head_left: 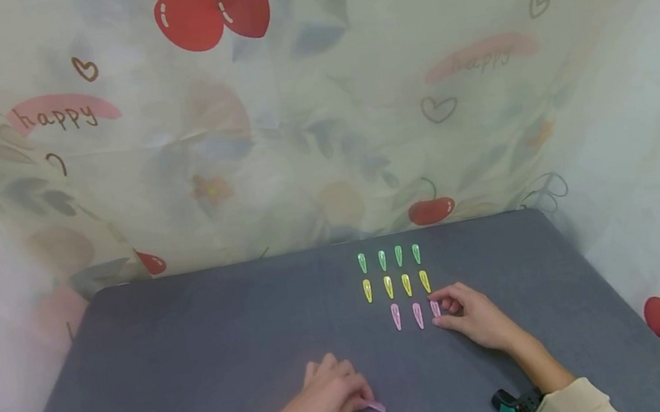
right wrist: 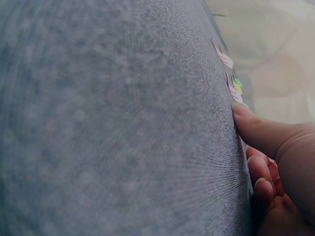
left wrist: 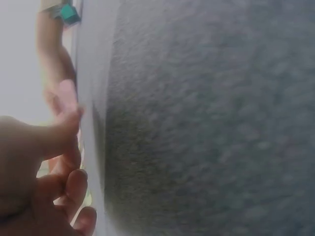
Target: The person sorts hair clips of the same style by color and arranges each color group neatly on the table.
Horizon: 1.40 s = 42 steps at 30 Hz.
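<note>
My left hand (head_left: pixel 333 401) pinches a pink snap hair clip (head_left: pixel 376 407) between thumb and fingers, near the front of the table. In the left wrist view that clip (left wrist: pixel 68 96) sticks out past the thumb tip, blurred. Farther right, my right hand (head_left: pixel 476 316) has thumb and index finger at the two ends of another pink hair clip (head_left: pixel 435 308) lying on the cloth. Two more pink clips, one a middle clip (head_left: pixel 418 316) and one a left clip (head_left: pixel 396 317), lie beside it in a row. The right wrist view shows the right thumb (right wrist: pixel 261 132) low against the cloth.
Behind the pink row lie several yellow clips (head_left: pixel 389 287), and behind those several green clips (head_left: pixel 382 260), all roughly upright in rows. A dark grey cloth (head_left: pixel 198 356) covers the table. A cherry-print curtain (head_left: pixel 292 132) hangs around it. The right wrist wears a black band (head_left: pixel 509 405).
</note>
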Each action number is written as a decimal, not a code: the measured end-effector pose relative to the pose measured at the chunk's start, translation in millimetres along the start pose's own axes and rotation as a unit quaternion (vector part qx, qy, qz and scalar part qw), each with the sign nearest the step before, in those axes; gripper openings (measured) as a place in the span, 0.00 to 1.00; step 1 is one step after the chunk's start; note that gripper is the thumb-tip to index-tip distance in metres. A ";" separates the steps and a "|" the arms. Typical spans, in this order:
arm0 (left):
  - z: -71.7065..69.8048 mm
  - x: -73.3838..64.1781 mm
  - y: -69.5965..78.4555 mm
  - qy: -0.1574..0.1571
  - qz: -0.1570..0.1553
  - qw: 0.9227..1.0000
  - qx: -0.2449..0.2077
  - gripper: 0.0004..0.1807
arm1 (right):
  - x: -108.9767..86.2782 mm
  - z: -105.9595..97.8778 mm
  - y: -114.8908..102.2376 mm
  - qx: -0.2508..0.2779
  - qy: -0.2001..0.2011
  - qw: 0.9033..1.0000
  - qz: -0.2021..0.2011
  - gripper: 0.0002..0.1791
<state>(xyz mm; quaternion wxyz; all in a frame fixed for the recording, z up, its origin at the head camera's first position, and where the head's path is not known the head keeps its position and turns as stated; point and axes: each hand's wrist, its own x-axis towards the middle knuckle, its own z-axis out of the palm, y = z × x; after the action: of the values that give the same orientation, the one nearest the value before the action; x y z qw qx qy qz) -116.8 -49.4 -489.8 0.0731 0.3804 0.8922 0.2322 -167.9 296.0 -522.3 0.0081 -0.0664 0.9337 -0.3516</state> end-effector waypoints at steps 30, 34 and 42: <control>-13.6 72.0 -7.4 0.132 -0.096 0.984 -0.073 0.07 | -0.7 -2.7 -2.3 0.002 -0.005 1.000 -0.009 0.20; -9.7 82.4 -15.6 0.130 -0.099 0.983 -0.080 0.09 | -0.1 -2.6 -2.0 0.003 -0.004 1.000 -0.002 0.20; -2.1 97.7 -29.0 0.111 -0.139 0.977 -0.117 0.01 | -0.4 -1.8 -1.5 0.006 -0.006 1.000 -0.003 0.20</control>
<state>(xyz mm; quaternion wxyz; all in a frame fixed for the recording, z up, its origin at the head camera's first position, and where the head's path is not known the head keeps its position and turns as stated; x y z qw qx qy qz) -204.5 2.0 -497.1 0.0492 0.2131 0.9054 0.3638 -167.4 296.2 -519.9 0.0126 -0.0714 0.9313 -0.3570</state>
